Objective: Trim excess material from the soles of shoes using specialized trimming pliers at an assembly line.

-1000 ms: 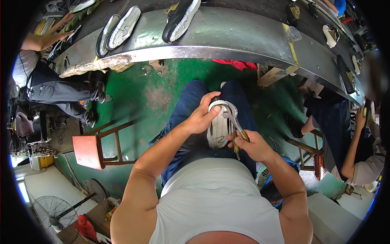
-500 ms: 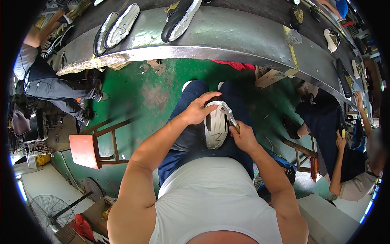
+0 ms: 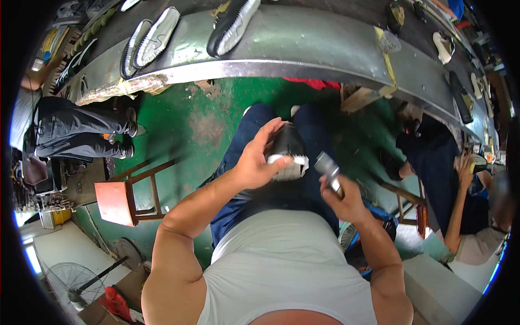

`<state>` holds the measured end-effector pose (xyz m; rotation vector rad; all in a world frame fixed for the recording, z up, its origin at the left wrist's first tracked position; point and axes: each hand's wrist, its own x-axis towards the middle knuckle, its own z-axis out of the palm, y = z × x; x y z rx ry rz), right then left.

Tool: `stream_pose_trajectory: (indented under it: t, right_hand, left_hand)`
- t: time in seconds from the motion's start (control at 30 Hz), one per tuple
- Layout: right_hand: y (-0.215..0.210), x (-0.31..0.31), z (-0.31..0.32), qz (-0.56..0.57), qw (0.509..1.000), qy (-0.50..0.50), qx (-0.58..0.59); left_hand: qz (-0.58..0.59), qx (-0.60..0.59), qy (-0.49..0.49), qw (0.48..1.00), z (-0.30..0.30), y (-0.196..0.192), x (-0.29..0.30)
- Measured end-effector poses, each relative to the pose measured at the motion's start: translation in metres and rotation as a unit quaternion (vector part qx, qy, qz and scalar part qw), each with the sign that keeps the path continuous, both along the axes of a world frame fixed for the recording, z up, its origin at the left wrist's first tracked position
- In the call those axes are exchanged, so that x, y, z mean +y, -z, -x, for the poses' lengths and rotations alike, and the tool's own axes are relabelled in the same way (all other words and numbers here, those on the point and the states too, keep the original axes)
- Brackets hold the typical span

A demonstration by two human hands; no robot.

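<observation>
Black shoe [image 3: 286,145] gripped by left hand [image 3: 254,162]; right hand [image 3: 346,200] clutching metal tool [image 3: 328,168]

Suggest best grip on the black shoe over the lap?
Grip the black shoe around its upper, coming from the person's left, as the left hand does. That probably leaves the white sole edge free for the tool in the right hand.
</observation>
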<state>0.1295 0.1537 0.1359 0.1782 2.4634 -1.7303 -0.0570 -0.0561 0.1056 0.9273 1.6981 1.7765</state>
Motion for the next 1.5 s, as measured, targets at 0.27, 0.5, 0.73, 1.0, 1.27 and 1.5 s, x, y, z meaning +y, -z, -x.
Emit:
stream_pose_trajectory:
  t: [0.27,0.5,0.73,1.0,1.27,1.5]
  right_hand:
    - [0.039,-0.038,0.040,0.090,0.983,0.117,0.111]
    - [0.040,-0.046,0.039,0.089,0.981,0.133,0.108]
    - [0.043,-0.030,0.042,0.069,0.989,0.091,0.089]
    - [0.017,-0.009,0.057,-0.041,0.997,-0.037,0.052]
    - [0.041,-0.013,0.067,-0.077,0.984,0.046,0.155]
    - [0.078,-0.013,0.071,0.152,0.961,0.228,0.044]
  left_hand:
    - [0.023,0.308,0.067,0.949,-0.038,0.020,-0.006]
    - [0.061,0.329,0.101,0.937,-0.033,0.016,-0.004]
    - [0.072,0.327,0.116,0.935,-0.024,0.023,-0.005]
    - [0.185,0.327,0.106,0.921,-0.023,0.047,-0.006]
    - [0.129,0.144,0.019,0.981,-0.023,0.067,0.005]
    - [0.224,-0.059,-0.085,0.969,-0.006,0.053,0.027]
